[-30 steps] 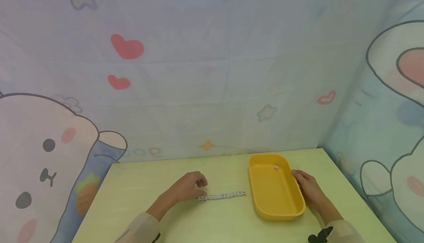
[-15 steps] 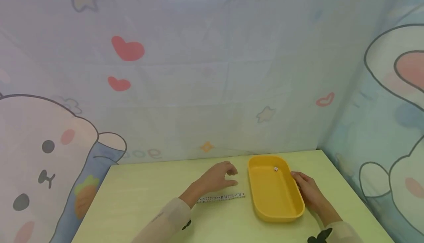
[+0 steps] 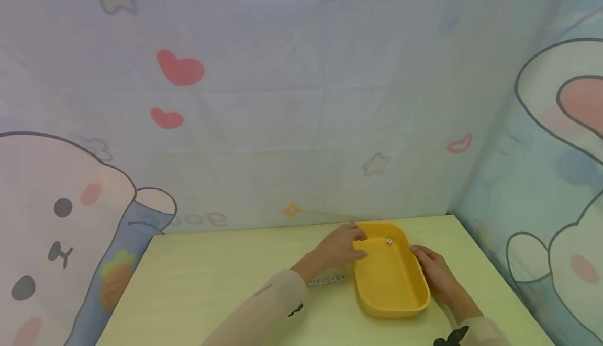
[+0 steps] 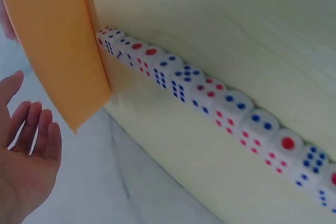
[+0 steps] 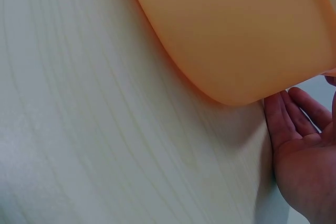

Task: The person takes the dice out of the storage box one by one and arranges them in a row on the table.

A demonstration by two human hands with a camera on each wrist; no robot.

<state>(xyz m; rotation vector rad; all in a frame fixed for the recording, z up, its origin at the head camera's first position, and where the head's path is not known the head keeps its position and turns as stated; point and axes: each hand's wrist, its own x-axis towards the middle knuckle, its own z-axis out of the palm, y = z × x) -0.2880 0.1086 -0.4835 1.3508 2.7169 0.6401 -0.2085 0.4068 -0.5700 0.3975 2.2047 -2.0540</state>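
Note:
The yellow tray (image 3: 391,283) lies on the table with a single white die (image 3: 389,242) toward its far end. Over the tray's left rim reaches my left hand (image 3: 338,245), thumb and fingers apart; in the left wrist view the left hand (image 4: 29,171) shows nothing between its fingers. My right hand (image 3: 439,274) holds the tray's right side, thumb at the rim. Seen from the right wrist, the right hand (image 5: 310,156) has its fingers against the tray's outer wall. A straight row of white dice (image 4: 210,95) ends near the tray; my left forearm partly hides it in the head view.
A pale yellow table (image 3: 212,267) carries everything. Behind it hangs a cartoon-printed cloth backdrop (image 3: 264,126), and another printed side (image 3: 556,178) stands at the right. The table's far edge runs just behind the tray.
My left hand has moved right and away from the left part of the dice row, up to the tray's left rim. The right hand stays at the tray's right side.

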